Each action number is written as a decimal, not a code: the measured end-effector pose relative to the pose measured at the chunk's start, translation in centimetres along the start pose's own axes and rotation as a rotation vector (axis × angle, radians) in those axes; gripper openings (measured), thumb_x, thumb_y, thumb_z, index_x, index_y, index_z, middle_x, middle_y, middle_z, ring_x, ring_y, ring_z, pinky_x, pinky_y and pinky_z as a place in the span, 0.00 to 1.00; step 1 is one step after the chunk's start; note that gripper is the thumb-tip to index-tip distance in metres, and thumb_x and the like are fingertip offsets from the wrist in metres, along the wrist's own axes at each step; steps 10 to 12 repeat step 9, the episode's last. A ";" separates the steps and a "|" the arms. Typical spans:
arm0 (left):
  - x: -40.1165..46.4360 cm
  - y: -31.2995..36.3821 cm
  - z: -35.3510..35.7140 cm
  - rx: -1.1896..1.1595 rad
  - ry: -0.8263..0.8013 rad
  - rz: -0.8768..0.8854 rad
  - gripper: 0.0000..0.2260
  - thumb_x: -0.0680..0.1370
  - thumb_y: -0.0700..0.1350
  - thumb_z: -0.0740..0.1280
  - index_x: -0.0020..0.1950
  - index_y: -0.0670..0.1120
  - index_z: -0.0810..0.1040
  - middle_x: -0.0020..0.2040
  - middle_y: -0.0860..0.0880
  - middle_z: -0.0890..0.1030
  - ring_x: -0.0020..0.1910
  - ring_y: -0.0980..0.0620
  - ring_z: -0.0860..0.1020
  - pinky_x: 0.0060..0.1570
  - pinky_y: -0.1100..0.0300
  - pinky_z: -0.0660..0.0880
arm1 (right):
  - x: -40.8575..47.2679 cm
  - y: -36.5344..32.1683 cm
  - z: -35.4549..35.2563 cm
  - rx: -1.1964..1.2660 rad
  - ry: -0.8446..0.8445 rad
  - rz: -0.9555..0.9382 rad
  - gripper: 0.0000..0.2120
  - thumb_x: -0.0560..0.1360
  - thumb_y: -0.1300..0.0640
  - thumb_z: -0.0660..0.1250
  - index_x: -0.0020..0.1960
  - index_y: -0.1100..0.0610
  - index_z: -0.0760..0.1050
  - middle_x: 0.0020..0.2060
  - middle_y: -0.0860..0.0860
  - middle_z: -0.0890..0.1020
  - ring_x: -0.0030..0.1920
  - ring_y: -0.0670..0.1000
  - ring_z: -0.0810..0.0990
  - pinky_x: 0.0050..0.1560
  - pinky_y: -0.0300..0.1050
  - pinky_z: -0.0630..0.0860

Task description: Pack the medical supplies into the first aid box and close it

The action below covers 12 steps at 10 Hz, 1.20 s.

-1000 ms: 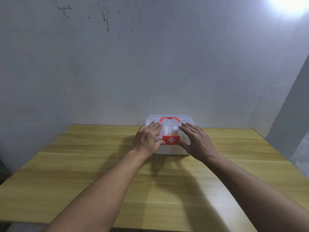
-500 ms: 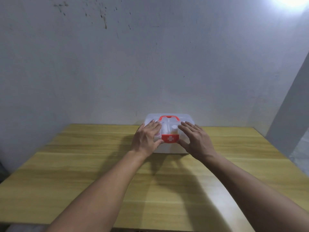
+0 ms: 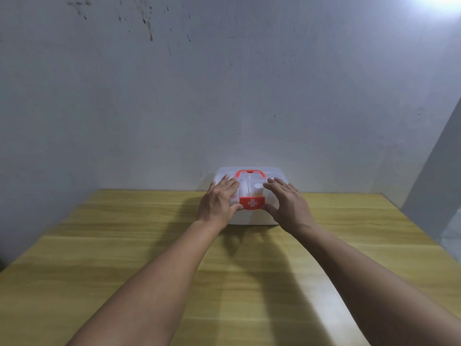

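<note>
A translucent white first aid box sits at the far middle of the wooden table, its lid down. It has a red handle on top and a red latch with a white cross at the front. Faint shapes of supplies show through the lid. My left hand lies flat on the lid's left half, thumb touching the latch's left edge. My right hand rests on the lid's right half, thumb beside the latch's right edge.
The yellow-brown wooden table runs from the near edge to a grey-white wall right behind the box. A grey pillar stands at the right.
Both hands stay on the lid with thumbs at the latch. The view has only shifted slightly; the box has not moved.
</note>
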<state>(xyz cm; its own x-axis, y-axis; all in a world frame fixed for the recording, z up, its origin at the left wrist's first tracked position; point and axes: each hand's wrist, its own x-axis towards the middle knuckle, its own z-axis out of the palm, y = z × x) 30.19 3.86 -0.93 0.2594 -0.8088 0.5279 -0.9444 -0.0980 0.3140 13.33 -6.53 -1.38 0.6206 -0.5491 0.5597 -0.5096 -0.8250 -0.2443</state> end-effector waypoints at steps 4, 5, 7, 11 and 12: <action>3.0 -0.8 1.2 -0.008 -0.038 -0.049 0.28 0.74 0.42 0.71 0.73 0.46 0.67 0.75 0.51 0.67 0.78 0.51 0.56 0.75 0.49 0.50 | 2.1 1.1 1.9 0.029 0.022 0.027 0.23 0.73 0.58 0.73 0.66 0.59 0.73 0.70 0.56 0.72 0.75 0.56 0.63 0.74 0.56 0.57; 2.7 -0.7 1.5 0.019 -0.015 -0.064 0.29 0.74 0.42 0.70 0.73 0.47 0.66 0.75 0.52 0.66 0.78 0.52 0.55 0.76 0.47 0.48 | 2.0 1.2 2.2 0.002 0.027 0.005 0.23 0.74 0.57 0.72 0.66 0.58 0.72 0.71 0.56 0.71 0.75 0.57 0.61 0.74 0.57 0.57; 1.9 0.6 0.2 0.291 -0.214 -0.064 0.41 0.76 0.52 0.67 0.78 0.45 0.43 0.80 0.49 0.43 0.78 0.49 0.40 0.72 0.41 0.35 | 0.3 0.7 0.4 -0.239 -0.213 0.001 0.42 0.77 0.47 0.64 0.78 0.54 0.39 0.78 0.50 0.38 0.76 0.54 0.33 0.75 0.59 0.37; -3.7 1.5 0.0 0.114 -0.103 -0.104 0.42 0.76 0.54 0.65 0.78 0.49 0.39 0.78 0.49 0.35 0.78 0.51 0.37 0.74 0.45 0.36 | -6.0 0.4 0.1 -0.160 -0.251 0.092 0.42 0.77 0.42 0.60 0.78 0.53 0.37 0.76 0.49 0.35 0.77 0.52 0.35 0.77 0.56 0.41; -3.7 1.5 0.0 0.114 -0.103 -0.104 0.42 0.76 0.54 0.65 0.78 0.49 0.39 0.78 0.49 0.35 0.78 0.51 0.37 0.74 0.45 0.36 | -6.0 0.4 0.1 -0.160 -0.251 0.092 0.42 0.77 0.42 0.60 0.78 0.53 0.37 0.76 0.49 0.35 0.77 0.52 0.35 0.77 0.56 0.41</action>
